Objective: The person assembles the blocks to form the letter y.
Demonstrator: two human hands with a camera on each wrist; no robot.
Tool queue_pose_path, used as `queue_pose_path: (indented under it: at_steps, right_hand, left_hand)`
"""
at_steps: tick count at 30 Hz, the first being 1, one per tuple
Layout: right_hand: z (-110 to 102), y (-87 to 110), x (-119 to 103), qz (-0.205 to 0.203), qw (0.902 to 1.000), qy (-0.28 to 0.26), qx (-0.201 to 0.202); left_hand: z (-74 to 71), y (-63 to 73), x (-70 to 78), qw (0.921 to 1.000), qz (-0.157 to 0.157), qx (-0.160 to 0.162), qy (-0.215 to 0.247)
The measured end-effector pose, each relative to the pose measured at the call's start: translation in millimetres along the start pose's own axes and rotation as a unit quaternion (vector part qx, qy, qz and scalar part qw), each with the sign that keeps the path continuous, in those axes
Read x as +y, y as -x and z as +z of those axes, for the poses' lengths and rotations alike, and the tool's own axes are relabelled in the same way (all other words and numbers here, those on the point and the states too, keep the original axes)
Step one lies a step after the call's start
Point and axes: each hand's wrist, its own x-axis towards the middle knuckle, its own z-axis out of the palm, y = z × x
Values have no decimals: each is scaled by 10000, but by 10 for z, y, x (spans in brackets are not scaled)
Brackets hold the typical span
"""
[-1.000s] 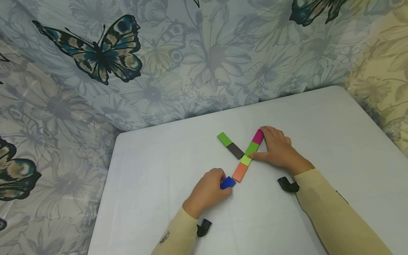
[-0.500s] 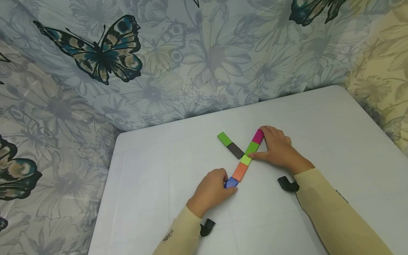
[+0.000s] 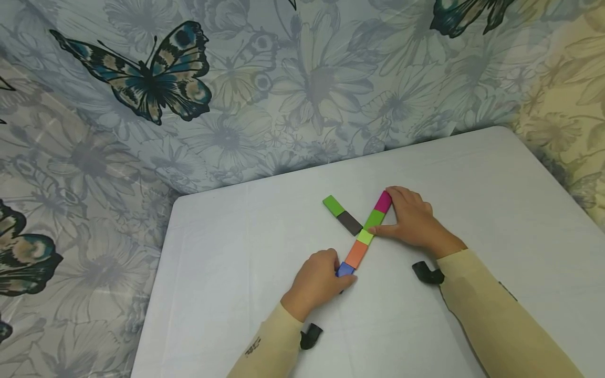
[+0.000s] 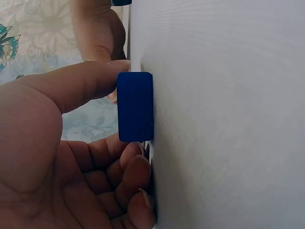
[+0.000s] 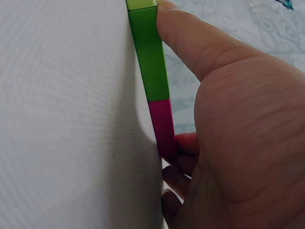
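In the head view, my left hand [image 3: 317,282] pinches a blue block [image 3: 346,269] between thumb and fingers at the near end of a slanting row. Its small end face fills the gap between them in the left wrist view. Going away from it, the row has an orange block [image 3: 356,254], a lime block [image 3: 365,237], a green block [image 3: 374,219] and a magenta block [image 3: 383,201]. My right hand [image 3: 415,220] lies along the row's right side, thumb touching near the lime-green joint and fingertips at the magenta block's far end. Its fingers are spread wide from the thumb.
A dark grey block [image 3: 350,223] and another green block [image 3: 333,206] form a short branch, meeting the row near the lime block. Everything lies on a white-covered table [image 3: 227,241]. A butterfly-patterned cloth [image 3: 264,105] hangs behind the table's far edge.
My left hand has slid the blue block a little to the right, turning it into line with the orange block's near end. My right hand stays in place.
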Motion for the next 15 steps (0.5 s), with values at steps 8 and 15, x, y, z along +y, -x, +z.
queue_pose_path:
  at_steps: [8, 15]
  right_hand:
    - [13, -10, 7, -10, 10000, -3, -25]
    - [28, 3, 28, -4, 10000, -31, -83]
  left_hand:
    - [6, -4, 4, 10000, -34, 18, 79]
    - [-7, -24, -15, 10000, 1, 24, -96]
